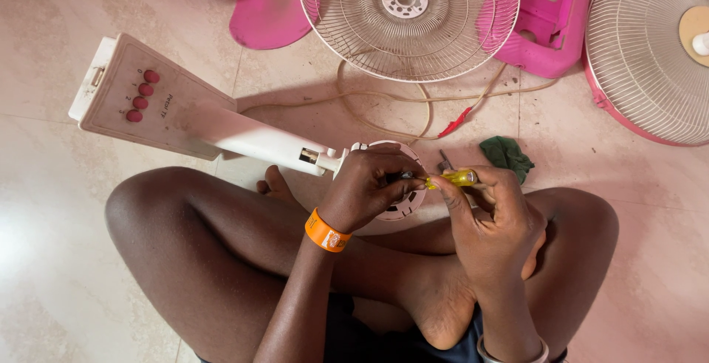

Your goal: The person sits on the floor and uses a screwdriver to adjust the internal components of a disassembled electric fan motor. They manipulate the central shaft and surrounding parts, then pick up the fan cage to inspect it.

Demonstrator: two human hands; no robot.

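A: State the large items first.

B: The tiled floor (59, 245) carries everything. A white fan stand (159, 108) lies on its side, base panel with four red buttons (142, 96) at upper left, neck running down-right toward the person's lap. Above it lie a white wire grille (408, 19), pink fan blades (255, 1), a pink housing (546, 19) and a second grille with a pink rim (650, 53).

A: Where is the work piece relative to the hands?

B: The round white motor housing (402, 204) sits at the end of the neck, directly under the left hand (365, 186). The stand's long axis runs diagonally, upper left to centre. The left hand is nearer and closes around the housing. The right hand (491, 219) grips a yellow-handled screwdriver (452, 179), shaft pointing left into the housing.

A: Smaller items?

B: A beige cord (384, 112) loops behind, with a red clip (454, 121). A green cloth (506, 156) lies just beside the right hand. An orange wristband (325, 231) sits on the left wrist.

A: Containers?

B: None visible. Whether the housing holds loose parts cannot be determined.
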